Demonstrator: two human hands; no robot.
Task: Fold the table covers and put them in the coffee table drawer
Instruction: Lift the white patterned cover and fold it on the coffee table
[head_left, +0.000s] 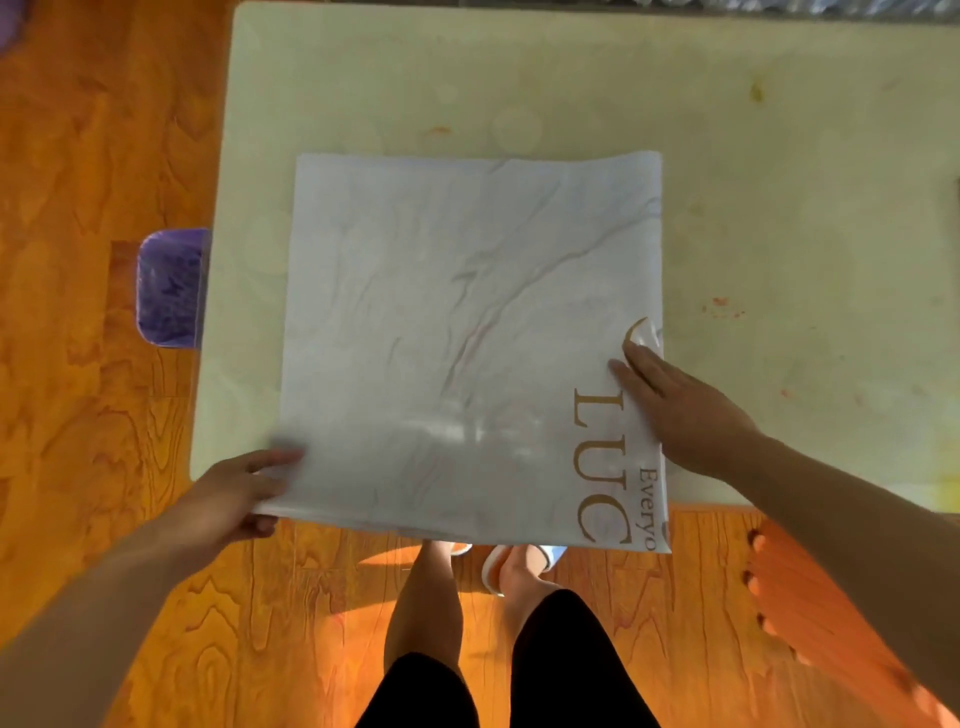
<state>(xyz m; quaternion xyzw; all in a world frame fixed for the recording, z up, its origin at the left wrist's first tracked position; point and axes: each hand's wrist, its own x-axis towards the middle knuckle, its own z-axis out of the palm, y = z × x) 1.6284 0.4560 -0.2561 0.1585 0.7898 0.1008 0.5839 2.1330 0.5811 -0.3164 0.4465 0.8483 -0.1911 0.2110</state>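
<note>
A folded white table cover (457, 332) with gold lettering along its right side lies on the cream coffee table (779, 182), its near edge hanging past the table's front. My left hand (236, 493) pinches the cover's near left corner, thumb on top and fingers underneath. My right hand (680, 410) lies flat with straight fingers on the cover's right edge, pressing it onto the table. No drawer is in view.
A purple stool (169, 288) stands on the wooden floor against the table's left edge. An orange ridged object (810, 603) sits on the floor at the lower right. My legs and slippers (519, 561) stand just before the table's front edge.
</note>
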